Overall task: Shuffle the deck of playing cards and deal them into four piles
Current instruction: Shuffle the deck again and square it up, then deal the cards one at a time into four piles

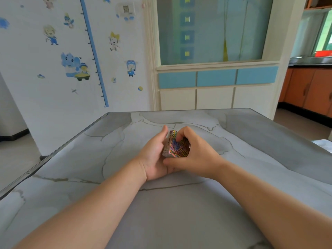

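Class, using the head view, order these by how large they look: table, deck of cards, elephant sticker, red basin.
1. table
2. elephant sticker and deck of cards: look alike, the deck being nearer, so unranked
3. red basin, partly out of frame

2 bare forearms point(93, 200), uncovered to the frame edge; left hand point(152, 159) and right hand point(197, 155) likewise bare.
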{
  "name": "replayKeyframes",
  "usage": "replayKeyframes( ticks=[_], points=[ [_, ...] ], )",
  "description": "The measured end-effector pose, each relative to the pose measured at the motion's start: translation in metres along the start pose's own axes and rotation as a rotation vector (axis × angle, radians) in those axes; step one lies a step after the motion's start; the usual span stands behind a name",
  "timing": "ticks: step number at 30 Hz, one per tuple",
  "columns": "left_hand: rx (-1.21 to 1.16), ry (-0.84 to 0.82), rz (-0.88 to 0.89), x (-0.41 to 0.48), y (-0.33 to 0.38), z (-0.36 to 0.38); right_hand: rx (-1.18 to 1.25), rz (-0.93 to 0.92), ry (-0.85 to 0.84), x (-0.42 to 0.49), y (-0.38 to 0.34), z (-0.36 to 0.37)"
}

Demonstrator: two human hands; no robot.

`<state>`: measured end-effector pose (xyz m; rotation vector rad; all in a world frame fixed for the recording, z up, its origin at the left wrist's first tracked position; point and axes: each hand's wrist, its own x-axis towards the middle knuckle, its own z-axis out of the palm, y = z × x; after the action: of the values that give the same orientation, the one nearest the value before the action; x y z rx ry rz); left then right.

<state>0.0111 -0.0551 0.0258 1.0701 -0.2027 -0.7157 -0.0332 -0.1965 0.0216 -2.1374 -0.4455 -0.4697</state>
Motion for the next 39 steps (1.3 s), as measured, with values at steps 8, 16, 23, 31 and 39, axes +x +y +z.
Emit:
replayKeyframes(
  ticks=[8, 16, 23, 31, 39],
  points=[
    [-0.012, 0.078, 0.124, 0.001, -0.001, -0.005, 0.122, 0.034, -0.109, 0.001, 0.007, -0.003],
    [-0.038, 0.054, 0.017, -0.004, 0.007, -0.002, 0.055, -0.035, -0.089, 0.001, 0.014, 0.005],
    [0.024, 0.102, -0.027, -0.003, 0.006, -0.004, 0.203, -0.041, -0.121, 0.002, 0.017, 0.002],
    [0.003, 0.043, 0.007, 0.001, 0.005, -0.008, 1.104, 0.543, 0.157, 0.016, 0.025, -0.027],
    [-0.036, 0.062, 0.035, 0.007, 0.004, -0.014, 1.324, 0.621, 0.276, 0.011, 0.049, -0.055]
  ],
)
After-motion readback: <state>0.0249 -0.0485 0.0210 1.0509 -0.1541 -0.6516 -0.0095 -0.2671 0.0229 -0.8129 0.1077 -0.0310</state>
